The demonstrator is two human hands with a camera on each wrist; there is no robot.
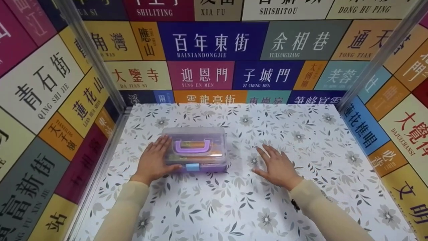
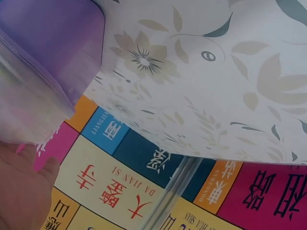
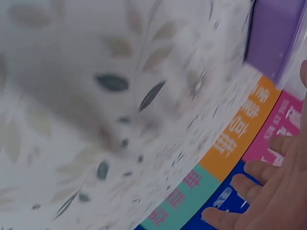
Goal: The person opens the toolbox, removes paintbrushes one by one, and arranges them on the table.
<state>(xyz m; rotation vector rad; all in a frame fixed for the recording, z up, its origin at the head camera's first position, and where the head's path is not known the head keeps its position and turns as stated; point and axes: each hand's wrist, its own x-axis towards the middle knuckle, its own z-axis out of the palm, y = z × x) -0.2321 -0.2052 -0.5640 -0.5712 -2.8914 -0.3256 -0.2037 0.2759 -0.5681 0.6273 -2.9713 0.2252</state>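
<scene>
A plastic case (image 1: 197,147) with a clear lid, purple base, purple carry handle (image 1: 193,147) and light blue latch (image 1: 192,167) stands closed on the table. Orange and green contents show dimly through its lid. My left hand (image 1: 155,160) lies against the case's left end, fingers extended along the lid edge and thumb at the front near the latch. In the left wrist view the purple base (image 2: 72,38) fills the upper left corner. My right hand (image 1: 277,165) is spread over the tabletop, right of the case and apart from it, holding nothing.
The table is covered in a white cloth (image 1: 234,201) printed with grey flowers and leaves. Colourful panels (image 1: 214,40) with Chinese place names rise behind and on both sides. Clear upright posts (image 1: 97,57) stand at the back corners.
</scene>
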